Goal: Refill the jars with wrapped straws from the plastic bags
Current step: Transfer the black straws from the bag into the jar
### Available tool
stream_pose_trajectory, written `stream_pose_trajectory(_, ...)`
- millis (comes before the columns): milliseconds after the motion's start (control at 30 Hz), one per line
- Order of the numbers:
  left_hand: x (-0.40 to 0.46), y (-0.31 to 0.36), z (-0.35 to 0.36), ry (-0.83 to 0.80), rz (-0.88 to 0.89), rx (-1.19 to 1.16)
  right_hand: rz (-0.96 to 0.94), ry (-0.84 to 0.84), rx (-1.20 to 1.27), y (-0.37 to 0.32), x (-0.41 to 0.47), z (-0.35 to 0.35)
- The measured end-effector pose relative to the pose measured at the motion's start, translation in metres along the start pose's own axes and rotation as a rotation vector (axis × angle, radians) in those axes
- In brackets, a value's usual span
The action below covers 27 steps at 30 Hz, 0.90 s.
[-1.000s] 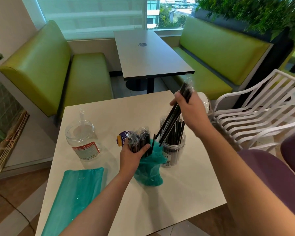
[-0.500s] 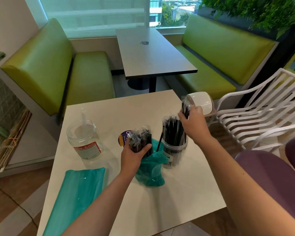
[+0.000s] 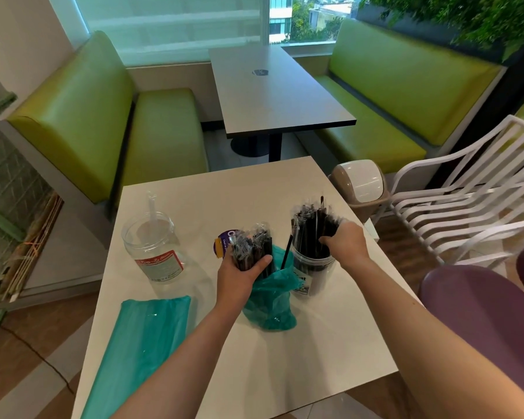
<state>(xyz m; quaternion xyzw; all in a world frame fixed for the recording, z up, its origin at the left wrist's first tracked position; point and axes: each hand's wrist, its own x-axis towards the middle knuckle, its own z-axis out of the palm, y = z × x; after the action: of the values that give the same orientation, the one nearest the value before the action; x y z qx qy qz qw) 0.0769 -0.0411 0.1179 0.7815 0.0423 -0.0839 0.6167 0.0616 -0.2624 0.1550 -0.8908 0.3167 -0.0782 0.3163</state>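
A bundle of black wrapped straws (image 3: 253,247) is gripped by the left hand (image 3: 239,272) near the middle of the white table (image 3: 330,337), with the fingers and thumb curled round the bundle just above the mouth of a crumpled teal plastic bag (image 3: 270,300). The bag is stood on the table directly below that hand, and one loose black straw (image 3: 286,252) is seen leaning out of it toward the jar on the right. That clear jar (image 3: 312,275) is set just beside the bag, toward the table's right edge, and is packed with upright wrapped straws (image 3: 310,228). The right hand (image 3: 344,246) is laid against the near right side of these straws at the jar's rim; its fingers are bent in among the straw tops, but whether any are actually pinched cannot be told. A second clear jar (image 3: 156,251) with a red label is placed toward the left edge of the table, well apart from the hands, and holds a single pale straw (image 3: 152,207). A flat teal plastic bag (image 3: 147,343) is spread along the near left corner. A purple round lid (image 3: 223,246) is partly hidden behind the held bundle. A small swing-top bin (image 3: 360,184) is seen beyond the table's far right corner, beside a white slatted chair (image 3: 466,192).
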Motion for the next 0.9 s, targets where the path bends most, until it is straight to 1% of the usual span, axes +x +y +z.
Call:
stream_pose_trajectory(133,0.000,0.001,-0.002,-0.009,-0.001,-0.003,0.011,-0.026,0.032,-0.005,0.001,-0.002)
stream_pose_trajectory(333,-0.003,0.002,-0.004,-0.005,0.009,0.005,0.035,0.015,0.299,-0.006,-0.007,-0.004)
stream_pose_trajectory(400,-0.003,0.003,-0.005,-0.008,0.011,0.003,0.016,0.062,0.344,-0.007,-0.013,-0.003)
stream_pose_trajectory(467,-0.003,0.003,-0.005,-0.014,0.010,0.012,-0.012,0.147,0.361,-0.009,-0.024,-0.003)
stream_pose_trajectory(533,-0.004,0.003,-0.005,-0.021,0.009,0.020,-0.055,0.241,0.327,-0.013,-0.035,-0.002)
stream_pose_trajectory(600,-0.004,0.003,-0.006,-0.025,0.006,0.018,-0.100,0.288,0.297,-0.015,-0.045,0.000)
stream_pose_trajectory(667,-0.004,0.002,-0.006,-0.027,0.008,0.024,-0.145,0.243,0.291,-0.017,-0.052,0.003)
stream_pose_trajectory(767,-0.003,0.001,-0.005,-0.030,0.014,0.044,-0.214,0.081,0.262,-0.020,-0.063,0.014)
stream_pose_trajectory(900,-0.003,-0.001,-0.006,-0.055,0.018,0.022,-0.192,-0.111,0.238,-0.028,-0.074,0.027)
